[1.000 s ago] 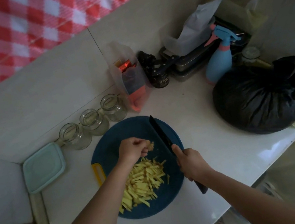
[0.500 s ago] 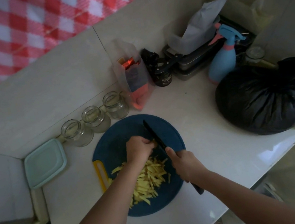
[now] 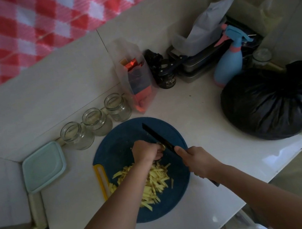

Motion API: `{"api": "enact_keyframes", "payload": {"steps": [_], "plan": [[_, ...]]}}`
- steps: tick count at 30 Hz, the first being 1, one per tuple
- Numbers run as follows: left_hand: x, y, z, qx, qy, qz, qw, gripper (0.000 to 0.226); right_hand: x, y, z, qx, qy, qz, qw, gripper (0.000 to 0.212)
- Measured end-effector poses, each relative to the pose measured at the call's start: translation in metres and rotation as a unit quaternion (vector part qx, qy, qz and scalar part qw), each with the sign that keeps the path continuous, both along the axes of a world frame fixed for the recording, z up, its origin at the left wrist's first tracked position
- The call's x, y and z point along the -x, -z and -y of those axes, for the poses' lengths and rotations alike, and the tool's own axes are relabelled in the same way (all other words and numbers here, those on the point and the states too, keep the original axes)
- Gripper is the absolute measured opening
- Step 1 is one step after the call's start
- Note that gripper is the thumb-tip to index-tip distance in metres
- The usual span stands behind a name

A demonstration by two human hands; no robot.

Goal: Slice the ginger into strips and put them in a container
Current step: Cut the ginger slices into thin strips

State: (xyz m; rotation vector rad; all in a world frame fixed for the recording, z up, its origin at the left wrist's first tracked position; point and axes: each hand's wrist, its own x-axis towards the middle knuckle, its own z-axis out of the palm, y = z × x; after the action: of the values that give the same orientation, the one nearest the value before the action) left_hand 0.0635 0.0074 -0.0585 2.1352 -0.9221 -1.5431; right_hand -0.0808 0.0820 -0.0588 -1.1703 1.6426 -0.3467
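A round dark-blue cutting board [image 3: 118, 140] with a yellow handle lies on the white counter. A heap of pale yellow ginger strips [image 3: 156, 182] covers its near half. My left hand [image 3: 145, 151] is curled over a small uncut piece of ginger [image 3: 162, 146] at the board's middle, mostly hidden under the fingers. My right hand [image 3: 196, 161] grips the handle of a black knife [image 3: 158, 137], whose blade lies against the ginger piece right beside my left fingers. A pale green lidded container [image 3: 43, 166] sits left of the board.
Three glass jars [image 3: 95, 122] stand in a row behind the board by the wall. A clear bag with red packets [image 3: 135, 78], a black jar [image 3: 165, 75], a blue spray bottle [image 3: 229, 62] and a big black bag [image 3: 265, 104] crowd the back right. The counter edge runs lower right.
The knife blade has swung from the right side of the board in against the ginger under my left hand. My left hand stays curled on the piece.
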Motion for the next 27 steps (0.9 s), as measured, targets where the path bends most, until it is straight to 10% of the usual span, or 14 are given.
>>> {"api": "enact_keyframes", "payload": {"steps": [16,27], "plan": [[-0.004,0.004,0.004,0.040,0.050,0.054,0.996,0.016,-0.003,0.000,-0.005,0.086,-0.126,-0.131,0.980,0.061],[-0.003,0.008,0.004,0.042,0.067,0.052,0.995,0.019,-0.006,0.000,0.018,0.042,-0.065,-0.054,0.996,0.056]]}}
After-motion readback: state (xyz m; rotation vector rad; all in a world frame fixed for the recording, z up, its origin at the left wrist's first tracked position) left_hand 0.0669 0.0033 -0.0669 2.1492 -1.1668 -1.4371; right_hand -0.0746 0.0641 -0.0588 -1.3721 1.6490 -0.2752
